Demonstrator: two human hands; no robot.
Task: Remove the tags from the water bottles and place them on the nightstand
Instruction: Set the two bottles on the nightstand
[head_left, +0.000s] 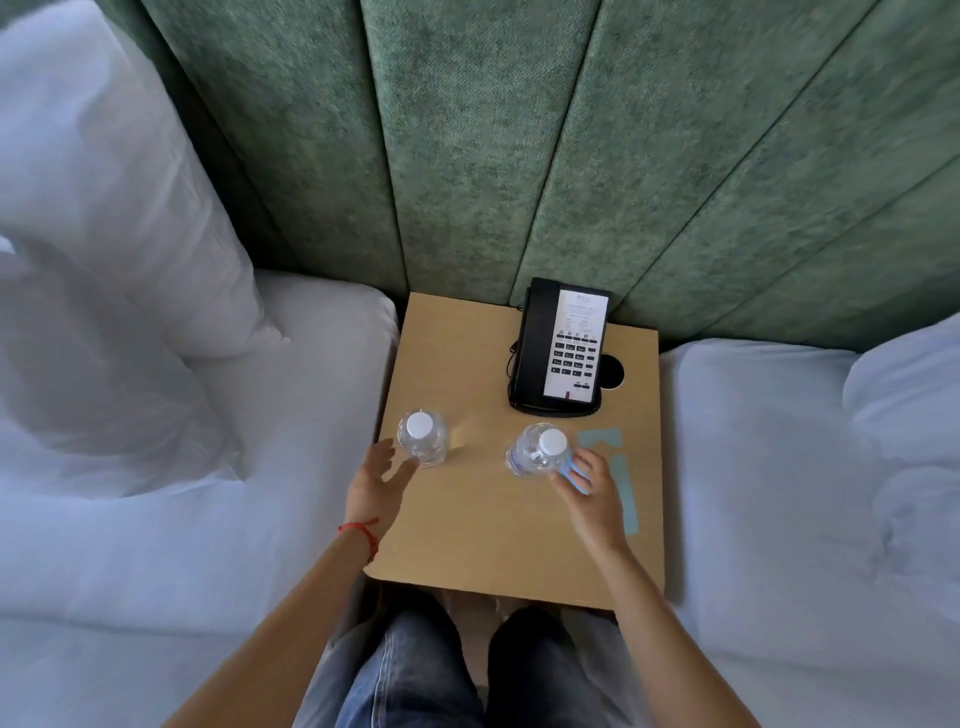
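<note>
Two clear water bottles with white caps stand on the wooden nightstand (467, 525). The left bottle (422, 437) is near the left edge, and my left hand (379, 483) hovers just beside it with fingers spread, holding nothing. The right bottle (535, 451) stands in front of the phone. My right hand (592, 491) is against its right side, and the fingers pinch a pale blue tag (575, 475). Another pale blue tag (605, 438) lies flat on the nightstand, running under and past my right hand.
A black desk phone (563, 348) stands at the back of the nightstand beside a round cable hole (612, 371). White beds (156, 519) flank the nightstand on both sides, with a padded green headboard (467, 156) behind. My knees are below the front edge.
</note>
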